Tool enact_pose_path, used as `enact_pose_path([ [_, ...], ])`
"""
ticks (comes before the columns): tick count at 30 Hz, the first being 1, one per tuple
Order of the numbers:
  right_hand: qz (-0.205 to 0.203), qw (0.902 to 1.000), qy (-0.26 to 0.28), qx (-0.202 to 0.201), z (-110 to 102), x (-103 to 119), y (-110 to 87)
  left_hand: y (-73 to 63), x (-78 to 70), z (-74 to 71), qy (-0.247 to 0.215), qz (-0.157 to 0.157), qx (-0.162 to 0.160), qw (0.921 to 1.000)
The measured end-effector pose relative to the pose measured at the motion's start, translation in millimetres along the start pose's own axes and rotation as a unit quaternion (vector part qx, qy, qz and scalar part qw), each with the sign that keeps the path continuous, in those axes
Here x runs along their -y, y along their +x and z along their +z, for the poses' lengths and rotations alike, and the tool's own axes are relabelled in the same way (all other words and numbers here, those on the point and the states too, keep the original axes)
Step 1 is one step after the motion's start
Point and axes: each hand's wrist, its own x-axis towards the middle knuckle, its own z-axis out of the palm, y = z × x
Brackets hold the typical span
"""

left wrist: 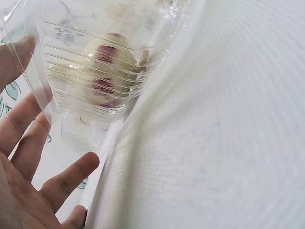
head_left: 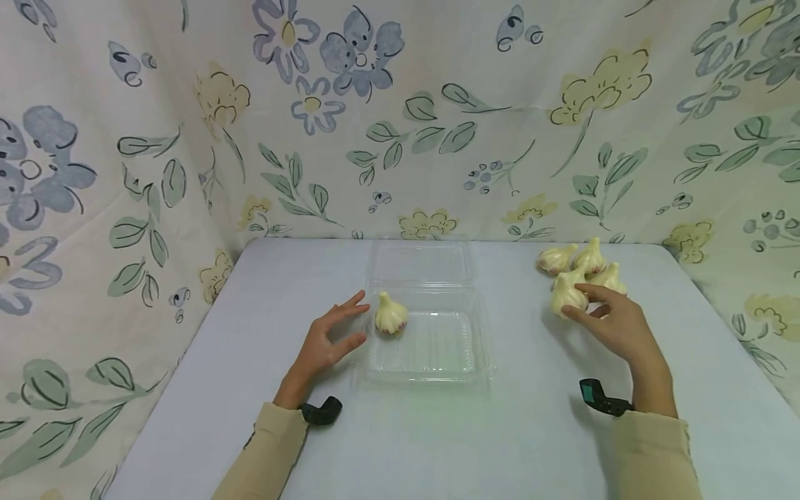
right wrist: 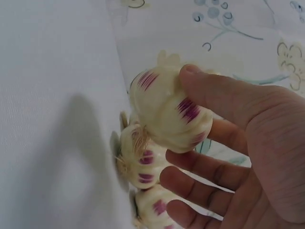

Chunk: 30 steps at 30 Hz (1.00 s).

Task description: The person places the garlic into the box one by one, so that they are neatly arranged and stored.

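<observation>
My right hand (head_left: pixel 615 323) pinches a garlic bulb (head_left: pixel 567 297) between thumb and fingers, beside a small group of other bulbs (head_left: pixel 556 260). In the right wrist view this bulb (right wrist: pixel 167 109) is cream with purple streaks, held off the table, with more bulbs (right wrist: pixel 143 157) behind it. My left hand (head_left: pixel 328 340) is at the left side of a clear plastic clamshell box (head_left: pixel 425 378), fingers spread and fairly straight. Fingertips touch the box wall in the left wrist view. One garlic bulb (head_left: pixel 391 316) sits upright inside the box, at its left.
The box's clear lid (head_left: pixel 421 262) lies folded back toward the rear of the white table (head_left: pixel 531 430). A floral curtain (head_left: pixel 400 160) hangs behind the table and along its left and right sides. Each wrist wears a small black camera mount (head_left: pixel 321 411).
</observation>
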Motion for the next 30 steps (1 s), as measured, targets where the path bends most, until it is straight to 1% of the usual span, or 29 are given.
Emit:
enact_pose_path([
  [7, -0.018, 0.9991, 0.036, -0.011, 7.9, 5.3, 3.0, 0.2, -3.5, -0.7, -0.004, -0.003, 0.000, 1.0000],
  [13, -0.037, 0.9972, 0.060, -0.023, 15.9, 8.0, 5.1, 0.8, -2.6, -0.5, -0.002, -0.001, -0.002, 1.0000],
  [19, -0.046, 0.9960, 0.074, -0.022, 22.3, 11.7, 7.2, 0.5, -1.4, -0.7, 0.003, -0.004, 0.000, 1.0000],
  [30, -0.077, 0.9923, 0.094, -0.021, 28.5, 19.5, 7.6, 0.4, -2.5, -0.7, 0.011, -0.006, -0.002, 0.9999],
])
